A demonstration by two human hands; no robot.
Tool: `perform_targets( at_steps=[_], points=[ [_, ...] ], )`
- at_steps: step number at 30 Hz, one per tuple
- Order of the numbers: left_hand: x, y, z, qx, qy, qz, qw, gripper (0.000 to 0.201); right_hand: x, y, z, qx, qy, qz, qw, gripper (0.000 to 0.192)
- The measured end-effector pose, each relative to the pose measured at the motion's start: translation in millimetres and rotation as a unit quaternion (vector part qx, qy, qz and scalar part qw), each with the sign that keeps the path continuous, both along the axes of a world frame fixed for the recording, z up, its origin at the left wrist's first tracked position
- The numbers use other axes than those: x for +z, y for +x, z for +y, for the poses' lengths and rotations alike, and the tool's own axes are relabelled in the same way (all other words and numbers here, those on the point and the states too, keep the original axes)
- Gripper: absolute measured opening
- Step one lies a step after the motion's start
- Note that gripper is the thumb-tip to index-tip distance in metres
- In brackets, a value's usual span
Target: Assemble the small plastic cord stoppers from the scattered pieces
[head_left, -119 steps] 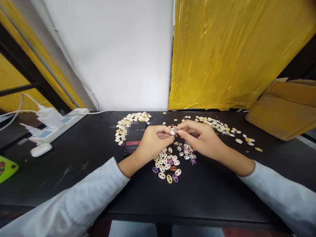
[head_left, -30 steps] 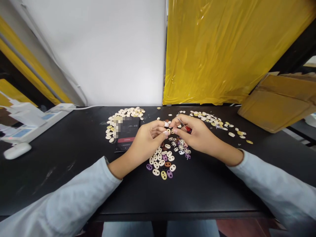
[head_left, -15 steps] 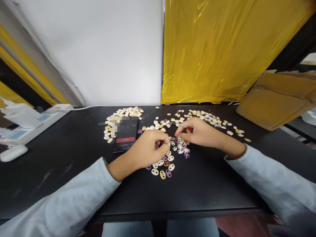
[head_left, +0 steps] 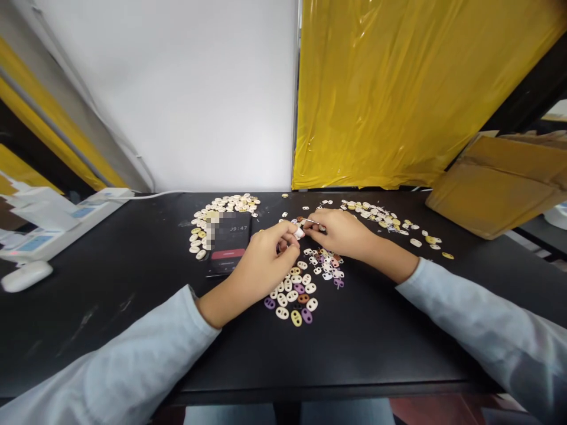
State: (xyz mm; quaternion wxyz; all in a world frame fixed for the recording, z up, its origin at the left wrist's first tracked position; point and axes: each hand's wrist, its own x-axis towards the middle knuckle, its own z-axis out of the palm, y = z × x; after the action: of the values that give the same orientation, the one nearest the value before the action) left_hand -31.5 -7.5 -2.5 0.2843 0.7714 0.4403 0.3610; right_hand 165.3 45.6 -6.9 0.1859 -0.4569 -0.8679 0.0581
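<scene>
I see power strip [head_left: 57, 219] far left on black desk [head_left: 133, 283], white mouse [head_left: 26, 275] near it. Phone [head_left: 228, 242] lies by cream bead pile [head_left: 221, 206]. My left hand [head_left: 261, 265] pinches small white bead [head_left: 299, 232] at fingertips, above mixed bead pile [head_left: 296, 292]. My right hand [head_left: 341, 233] grips thin metal tool [head_left: 310, 222], tip touching that bead. Cardboard box [head_left: 496, 183] far right.

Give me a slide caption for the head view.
Two hands pinch a white bead above scattered beads on a black table.
</scene>
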Motion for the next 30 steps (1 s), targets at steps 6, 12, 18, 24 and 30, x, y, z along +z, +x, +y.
perform_targets(
  at_steps=[6, 12, 18, 24, 30],
  points=[
    [-8.1, -0.2, 4.2, 0.017, -0.006, -0.047, 0.999, 0.026, -0.5, 3.0, -6.8, -0.022, 0.002, 0.099, 0.995, 0.02],
    [-10.6, 2.8, 6.4, -0.031, -0.081, -0.186, 0.979, 0.019, 6.8, -5.4, -30.5, 0.03, -0.104, 0.276, 0.955, 0.016],
    [1.5, 5.1, 3.9, -0.02, -0.155, -0.266, 0.951, 0.022, 7.4, -9.0, -39.0, 0.062, -0.064, 0.33, 0.94, 0.012],
    [1.2, 1.4, 4.4, -0.043, -0.26, -0.334, 0.905, 0.02, 5.9, -1.6, -38.7, 0.086, -0.027, 0.272, 0.958, 0.008],
    [0.0, 0.3, 5.7, -0.015, -0.208, -0.357, 0.91, 0.026, 6.4, -1.3, -44.7, 0.065, -0.056, 0.203, 0.975, 0.015]
  ],
)
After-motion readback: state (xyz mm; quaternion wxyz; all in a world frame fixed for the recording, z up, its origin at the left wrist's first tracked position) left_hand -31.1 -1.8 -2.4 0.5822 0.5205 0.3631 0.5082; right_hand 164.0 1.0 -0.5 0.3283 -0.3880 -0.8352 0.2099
